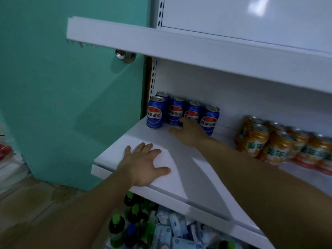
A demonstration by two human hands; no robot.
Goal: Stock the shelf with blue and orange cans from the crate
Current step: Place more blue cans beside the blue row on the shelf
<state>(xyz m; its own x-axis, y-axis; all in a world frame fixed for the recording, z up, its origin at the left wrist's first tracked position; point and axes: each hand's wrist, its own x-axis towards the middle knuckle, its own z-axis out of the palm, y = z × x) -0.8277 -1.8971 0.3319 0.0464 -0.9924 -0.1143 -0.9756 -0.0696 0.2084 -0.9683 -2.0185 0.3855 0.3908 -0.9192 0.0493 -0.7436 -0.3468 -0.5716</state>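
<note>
Several blue cans [156, 113] stand upright in a row at the back left of the white middle shelf [181, 159], with one more behind them. My right hand [188, 132] reaches in low against the base of the third blue can [192, 109]; its fingertips touch the cans and its thumb is spread out to the left on the shelf. It hides that can's lower part. My left hand [145, 164] lies flat, fingers spread, on the shelf's front edge. Several orange cans [258, 139] stand grouped at the right of the same shelf. The crate is out of view.
An upper white shelf [179, 49] overhangs the cans. Below the middle shelf, dark bottles with green caps [116, 225] and pale blue packets [176, 229] fill the lower level. A teal door [62, 96] with a metal knob stands to the left. A stretch of bare shelf separates the blue and orange cans.
</note>
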